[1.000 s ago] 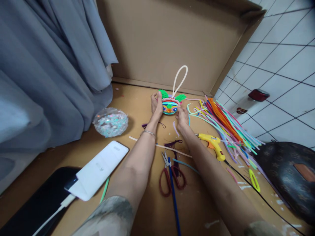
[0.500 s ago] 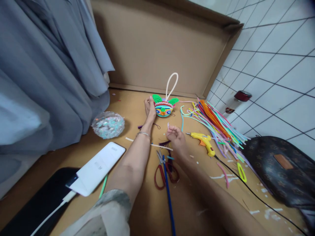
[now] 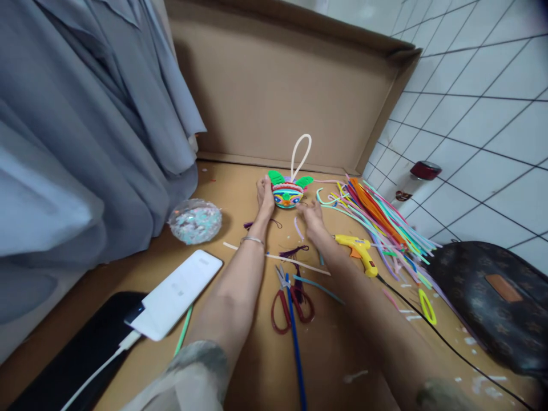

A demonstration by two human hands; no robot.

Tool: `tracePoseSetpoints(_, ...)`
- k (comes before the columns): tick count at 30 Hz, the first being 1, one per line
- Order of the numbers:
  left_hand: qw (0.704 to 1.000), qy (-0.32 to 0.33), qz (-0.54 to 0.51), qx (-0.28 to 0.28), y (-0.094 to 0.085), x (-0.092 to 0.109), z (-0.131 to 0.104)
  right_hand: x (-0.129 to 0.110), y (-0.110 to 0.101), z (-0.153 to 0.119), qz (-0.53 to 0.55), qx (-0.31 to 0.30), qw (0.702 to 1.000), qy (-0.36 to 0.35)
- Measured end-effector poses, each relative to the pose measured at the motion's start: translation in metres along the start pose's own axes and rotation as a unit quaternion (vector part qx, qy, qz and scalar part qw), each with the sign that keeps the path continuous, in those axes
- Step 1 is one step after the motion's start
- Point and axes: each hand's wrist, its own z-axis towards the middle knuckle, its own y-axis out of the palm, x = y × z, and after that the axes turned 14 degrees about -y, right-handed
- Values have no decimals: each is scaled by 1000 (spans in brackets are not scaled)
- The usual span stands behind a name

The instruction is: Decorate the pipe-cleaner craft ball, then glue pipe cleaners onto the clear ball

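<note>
Near the back of the table (image 3: 244,188), before the cardboard (image 3: 274,85), a colourful ornament (image 3: 286,197) is placed, loop (image 3: 309,145) upward. Its left edge is met by the curled left hand (image 3: 266,197); whether it is pinched cannot be told. The right hand (image 3: 311,217) is half-curled just beside the lower right; contact or anything pinched cannot be made out. Low weight and a soft, fuzzy surface are judged likely; slipping is not expected. Green ears (image 3: 275,177) are presumed easily bent, so the rounded sides should be gripped, lightly.

head cam, high, fwd & down
</note>
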Motion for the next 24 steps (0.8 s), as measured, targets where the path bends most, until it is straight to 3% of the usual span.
tracePoseSetpoints(3, 1000, 20, 9, -22, 2, 0, -1, -2, 12, 26, 17, -2, 998, 57)
tracePoseSetpoints(6, 997, 17, 48, -56, 4, 1, 1, -3, 17, 35, 19, -27, 997, 66)
tracePoseSetpoints(12, 993, -30, 97, -54, 5, 6, 3, -5, 26, 36, 6, -28, 998, 55)
tracePoseSetpoints(24, 988, -21, 132, -76, 9, 5, -5, -7, 16, 43, -15, -19, 999, 47)
